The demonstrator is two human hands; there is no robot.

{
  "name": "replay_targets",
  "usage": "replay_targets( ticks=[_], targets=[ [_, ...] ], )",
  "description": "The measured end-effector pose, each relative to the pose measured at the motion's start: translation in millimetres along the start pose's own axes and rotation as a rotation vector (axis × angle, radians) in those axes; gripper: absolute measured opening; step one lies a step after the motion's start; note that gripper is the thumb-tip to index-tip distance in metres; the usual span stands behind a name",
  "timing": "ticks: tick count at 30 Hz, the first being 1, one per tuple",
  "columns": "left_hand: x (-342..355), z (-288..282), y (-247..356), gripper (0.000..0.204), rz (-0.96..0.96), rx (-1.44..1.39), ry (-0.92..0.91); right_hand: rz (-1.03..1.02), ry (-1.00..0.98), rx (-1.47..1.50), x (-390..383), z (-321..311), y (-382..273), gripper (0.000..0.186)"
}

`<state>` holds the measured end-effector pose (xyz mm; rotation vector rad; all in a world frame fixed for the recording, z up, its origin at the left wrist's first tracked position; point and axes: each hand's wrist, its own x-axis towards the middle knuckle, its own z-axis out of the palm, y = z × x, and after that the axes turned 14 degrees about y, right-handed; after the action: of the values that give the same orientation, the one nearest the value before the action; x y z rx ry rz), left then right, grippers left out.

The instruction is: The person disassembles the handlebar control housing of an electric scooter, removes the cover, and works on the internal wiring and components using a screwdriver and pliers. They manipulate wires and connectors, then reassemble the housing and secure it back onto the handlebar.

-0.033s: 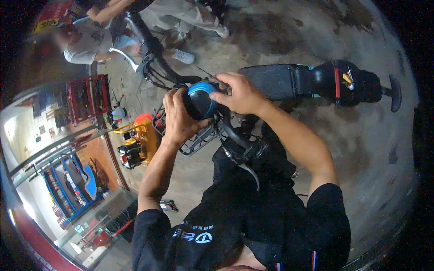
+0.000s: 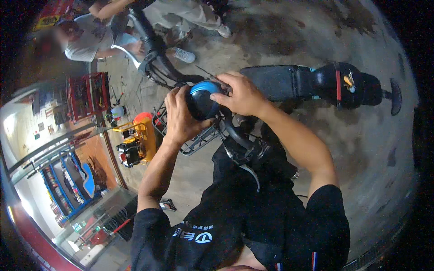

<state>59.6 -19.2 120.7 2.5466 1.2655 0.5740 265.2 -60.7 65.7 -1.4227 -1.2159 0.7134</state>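
Observation:
A round black-and-blue housing (image 2: 202, 100), like a headlight shell, sits at the middle of an electric bike's handlebar (image 2: 235, 135). Fingers spread around its left side, my left hand (image 2: 181, 117) grips it, thumb along its lower edge. My right hand (image 2: 244, 95) clasps the right side, its thumb pressed on the blue-and-black surface and its fingers curled behind. A thin dark rod or cable (image 2: 205, 71) sticks out beside my right fingers; whether they touch it I cannot tell. Below the housing is a black wire basket (image 2: 201, 141).
The bike's black seat (image 2: 278, 82) extends to the right, with keys or a small yellow item (image 2: 349, 81) at its rear. A brake lever (image 2: 251, 175) points toward me. Another person (image 2: 86, 38) is at the upper left. A yellow machine (image 2: 142, 140) stands left, near a glass counter (image 2: 101, 217).
The housing appears turned or tilted slightly between my hands, its blue band showing a little differently. Both hands keep their grip in nearly the same place.

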Motion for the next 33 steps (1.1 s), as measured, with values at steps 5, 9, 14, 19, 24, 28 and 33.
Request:
replay_targets(
  ticks=[5, 9, 14, 19, 24, 28, 33],
  targets=[
    [-14.0, -1.1, -10.0, 0.115, -0.081, -0.007, 0.012, 0.137, -0.017, -0.046, 0.7, 8.5, -14.4, 0.037],
    [-23.9, 3.7, -23.4, 0.107, -0.105, -0.168, 0.055, 0.383, -0.008, 0.198, -1.9, 13.8, -17.4, 0.035],
    [-26.3, 9.9, -31.4, 0.099, -0.088, -0.275, 0.144, 0.389, 0.013, 0.036, -2.0, 19.6, -27.5, 0.031],
    [-20.0, 6.8, -30.6, 0.095, -0.114, -0.380, 0.173, 0.407, -0.018, -0.078, 7.0, 17.5, -38.6, 0.029],
    [-5.7, 9.1, -22.9, 0.072, -0.300, -0.414, 0.183, 0.441, -0.032, -0.227, 14.8, 18.3, -42.5, 0.028],
    [-3.9, 9.7, -16.7, 0.071, -0.367, -0.396, 0.218, 0.390, 0.009, -0.221, 15.2, 22.9, -45.8, 0.027],
    [-15.0, 11.4, -21.9, 0.069, -0.408, -0.381, 0.247, 0.342, -0.114, -0.245, 13.1, 22.2, -56.5, 0.026]
  ],
)
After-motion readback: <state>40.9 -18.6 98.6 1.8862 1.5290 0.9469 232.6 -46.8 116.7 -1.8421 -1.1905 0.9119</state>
